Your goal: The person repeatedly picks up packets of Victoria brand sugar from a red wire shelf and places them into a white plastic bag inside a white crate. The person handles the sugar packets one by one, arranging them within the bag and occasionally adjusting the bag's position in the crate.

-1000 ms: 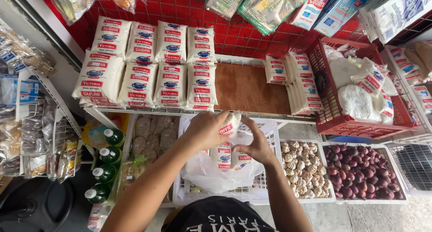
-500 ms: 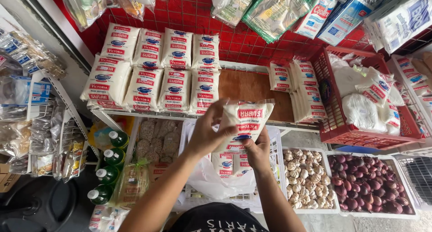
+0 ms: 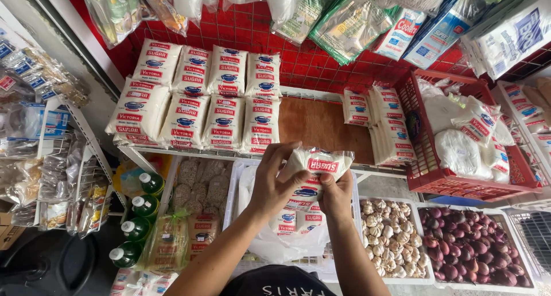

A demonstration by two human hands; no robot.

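I am gripping a white sugar bag [image 3: 317, 168] in both hands, my left hand [image 3: 276, 184] wrapped over its left end and my right hand [image 3: 336, 197] cupping it from below. Its long axis is running left to right, and it is hovering just below the bare wooden shelf [image 3: 321, 124], between the stacked sugar bags [image 3: 195, 109] and the upright packs [image 3: 376, 121].

Sugar bag [image 3: 317, 172] lifted out of white crate [image 3: 235, 184] a second ago, now held higher in both hands, left hand [image 3: 274, 184] and right hand [image 3: 336, 195], near the wooden shelf [image 3: 321, 124] edge.
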